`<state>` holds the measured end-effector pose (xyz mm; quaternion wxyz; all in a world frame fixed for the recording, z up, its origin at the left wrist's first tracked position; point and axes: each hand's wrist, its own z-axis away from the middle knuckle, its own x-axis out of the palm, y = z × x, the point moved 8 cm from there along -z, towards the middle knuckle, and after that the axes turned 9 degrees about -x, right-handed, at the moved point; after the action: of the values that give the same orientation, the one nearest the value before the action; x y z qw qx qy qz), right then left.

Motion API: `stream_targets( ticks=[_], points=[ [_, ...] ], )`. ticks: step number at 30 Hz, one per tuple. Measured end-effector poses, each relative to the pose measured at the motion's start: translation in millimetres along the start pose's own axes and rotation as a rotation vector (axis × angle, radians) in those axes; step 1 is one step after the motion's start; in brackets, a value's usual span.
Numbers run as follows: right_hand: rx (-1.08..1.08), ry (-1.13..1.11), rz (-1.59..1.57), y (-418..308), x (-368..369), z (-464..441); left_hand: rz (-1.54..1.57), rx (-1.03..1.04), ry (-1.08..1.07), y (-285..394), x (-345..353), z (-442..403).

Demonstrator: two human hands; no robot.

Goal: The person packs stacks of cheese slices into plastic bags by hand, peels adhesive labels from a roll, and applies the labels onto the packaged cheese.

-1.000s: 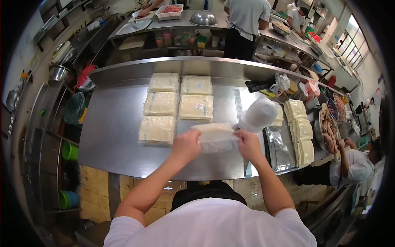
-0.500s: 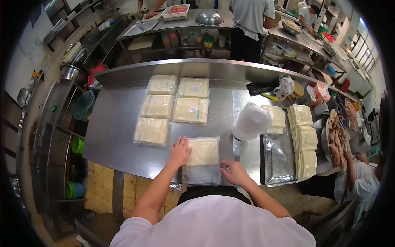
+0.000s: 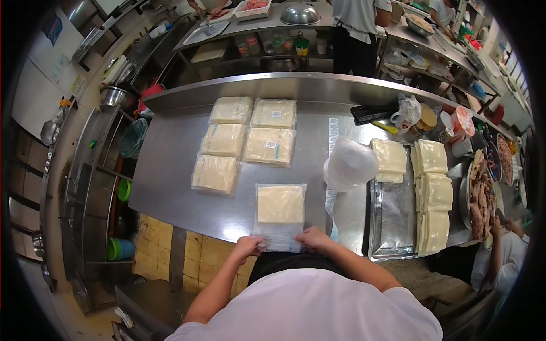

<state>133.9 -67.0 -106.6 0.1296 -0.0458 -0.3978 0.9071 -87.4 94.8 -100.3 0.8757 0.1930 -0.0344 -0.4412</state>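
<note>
A clear plastic bag (image 3: 277, 240) lies at the table's front edge, with a stack of pale, square dough sheets (image 3: 280, 204) in its far part. My left hand (image 3: 248, 248) pinches the near left corner of the bag. At the near right corner, my right hand (image 3: 315, 239) grips the plastic in closed fingers. Farther off, several bagged stacks (image 3: 223, 140) sit in two columns, two of them with a small white label. Right of my bag stands a roll of clear plastic bags (image 3: 350, 165), beside a strip of printed labels (image 3: 333, 136).
A metal tray (image 3: 392, 221) on the right bears unwrapped stacks of sheets (image 3: 433, 190). Beyond it is a platter of cooked meat (image 3: 479, 193). Cups and bags crowd the back right, near a raised metal ledge (image 3: 273, 84). Other people stand at the far counter and at right.
My left hand has moved from the top of the sheets down to the bag's near left corner. My right hand now grips the near right corner. The camera view has shifted slightly.
</note>
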Motion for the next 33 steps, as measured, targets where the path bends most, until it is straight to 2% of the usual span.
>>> stream_targets(
  ticks=[1,2,5,7,8,9,11,12,15,16,19,22,24,27,28,31,33],
  points=[
    [0.005,-0.023,-0.145,7.3,0.2,-5.4,0.277,-0.021,-0.103,0.3,4.9,2.1],
    [0.009,-0.044,-0.292,13.7,2.1,-12.0,0.242,0.094,-0.144,13.1,7.6,4.1],
    [-0.046,-0.076,-1.105,-30.3,7.4,2.8,0.126,0.428,-0.282,57.1,31.0,25.9],
    [-0.123,0.014,-1.087,-27.8,-1.5,-14.4,0.056,0.661,-0.383,88.6,54.0,51.8],
    [-0.131,0.074,-1.041,-27.5,-4.9,-21.3,-0.18,0.744,-0.348,99.3,69.3,72.9],
    [-0.14,0.133,-0.995,-28.4,-7.9,-27.1,-0.438,0.923,-0.229,110.2,74.5,77.1],
    [-0.236,0.308,-0.371,-34.1,-19.8,-34.1,-0.952,1.263,0.048,124.7,85.7,75.3],
    [-0.272,0.387,-0.056,-46.8,-21.1,-31.3,-1.091,1.292,0.198,128.7,85.7,66.0],
    [-0.486,0.797,0.721,-97.8,-11.6,-7.0,-1.221,1.371,0.314,135.2,77.9,49.4],
    [-0.596,0.944,0.784,-105.4,-7.8,-2.7,-1.183,1.37,0.32,137.8,74.1,47.8],
    [-0.596,0.989,0.576,-99.9,-14.3,-22.5,-1.067,1.367,0.317,142.2,59.6,44.4],
    [-0.038,0.416,0.044,-75.0,-10.7,-56.0,-0.965,1.362,0.255,146.5,44.9,39.4],
    [-0.121,0.364,-0.211,-102.3,4.7,-47.1,-0.925,1.338,0.195,150.1,37.1,34.7],
    [-0.176,0.267,-0.471,-159.0,28.6,-26.4,-0.661,1.414,0.117,165.3,15.4,39.3],
    [-0.184,0.234,-0.539,-180.1,35.0,-19.3,-0.468,1.253,0.004,170.9,5.4,28.8],
    [-0.401,0.277,-0.635,-245.7,29.3,3.6,0.076,0.748,-0.344,181.0,-8.5,-0.2],
    [-0.508,0.483,-0.233,-245.8,-9.2,2.7,0.415,0.401,-0.588,191.8,-9.4,-10.8]
  ],
)
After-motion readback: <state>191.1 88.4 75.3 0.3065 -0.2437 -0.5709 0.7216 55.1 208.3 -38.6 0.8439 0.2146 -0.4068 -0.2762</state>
